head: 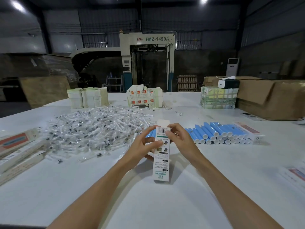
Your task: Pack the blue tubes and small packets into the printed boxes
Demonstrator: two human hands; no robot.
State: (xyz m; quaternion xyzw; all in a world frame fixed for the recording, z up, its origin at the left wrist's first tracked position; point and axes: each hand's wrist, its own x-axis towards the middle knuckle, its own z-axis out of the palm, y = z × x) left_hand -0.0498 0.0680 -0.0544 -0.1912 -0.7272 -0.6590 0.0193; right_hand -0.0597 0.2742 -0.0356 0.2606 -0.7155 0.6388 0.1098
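I hold a long white printed box [161, 164] over the middle of the white table [214, 187], its far end flap raised. My left hand [142, 147] grips its left side and my right hand [179, 139] pinches its far end near the barcode. A row of blue tubes [219, 133] with white caps lies just right of my hands. Some blue tubes [151, 134] show behind the box. A big heap of small clear packets [95, 129] spreads to the left.
Flat printed boxes [19, 151] lie at the left edge and one [297, 174] at the right edge. Stacks of folded cartons [89, 97], [144, 96], [218, 98] stand along the far side. A large brown cardboard box [272, 98] sits at the far right.
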